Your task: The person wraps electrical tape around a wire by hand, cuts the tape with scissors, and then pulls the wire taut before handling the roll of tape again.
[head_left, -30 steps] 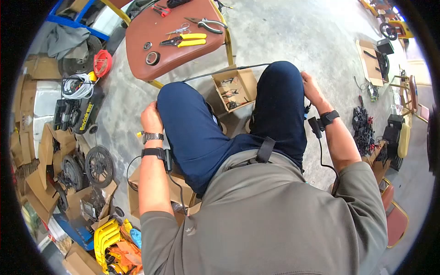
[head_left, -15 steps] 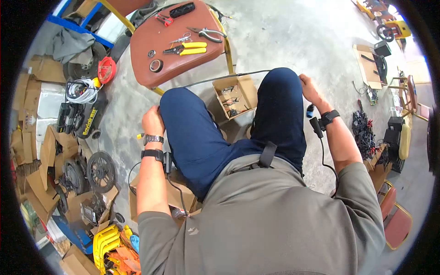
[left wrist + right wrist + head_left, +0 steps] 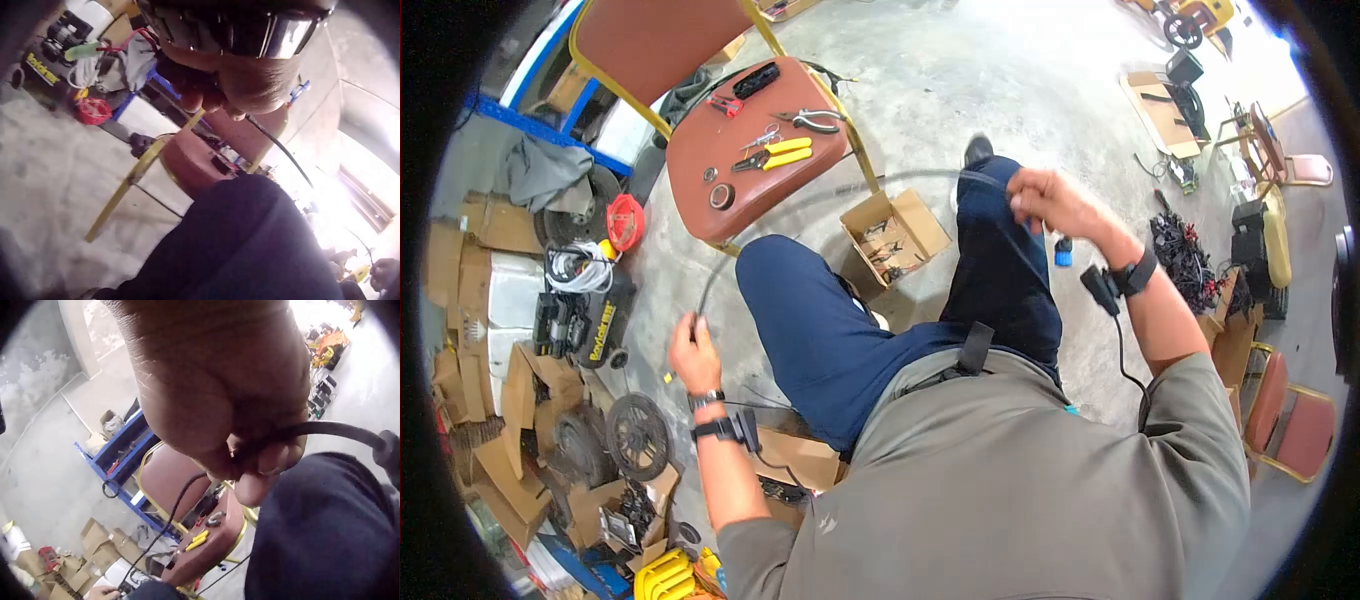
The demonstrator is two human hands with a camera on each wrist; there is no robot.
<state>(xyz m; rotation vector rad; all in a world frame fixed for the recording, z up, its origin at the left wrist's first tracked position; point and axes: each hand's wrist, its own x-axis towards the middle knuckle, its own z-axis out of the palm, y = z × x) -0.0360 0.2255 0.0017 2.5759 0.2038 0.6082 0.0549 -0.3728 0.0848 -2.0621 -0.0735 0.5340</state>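
Note:
A dark cable (image 3: 840, 187) arches over the person's knees from hand to hand. The left hand (image 3: 694, 357) pinches its one end part beside the left knee; in the left wrist view the cable (image 3: 281, 147) leaves the curled fingers of the left hand (image 3: 231, 87). Above the right knee the right hand (image 3: 1055, 208) grips the cable, and in the right wrist view the cable (image 3: 337, 428) passes through the fingers of the right hand (image 3: 231, 412). A blue connector (image 3: 1063, 252) hangs below the right hand.
A chair seat (image 3: 690, 190) holds yellow-handled strippers (image 3: 785, 152), pliers (image 3: 815, 121), scissors and tape (image 3: 722, 196). An open carton (image 3: 920, 232) with small parts stands between the feet. Cartons and wheels (image 3: 637, 437) lie at the left, a wire heap (image 3: 1183, 250) at the right.
Both hands have come away from beside the knees. The right hand has risen over the right knee, the left has moved outward, and the cable has lifted into an arch. The head view has shifted.

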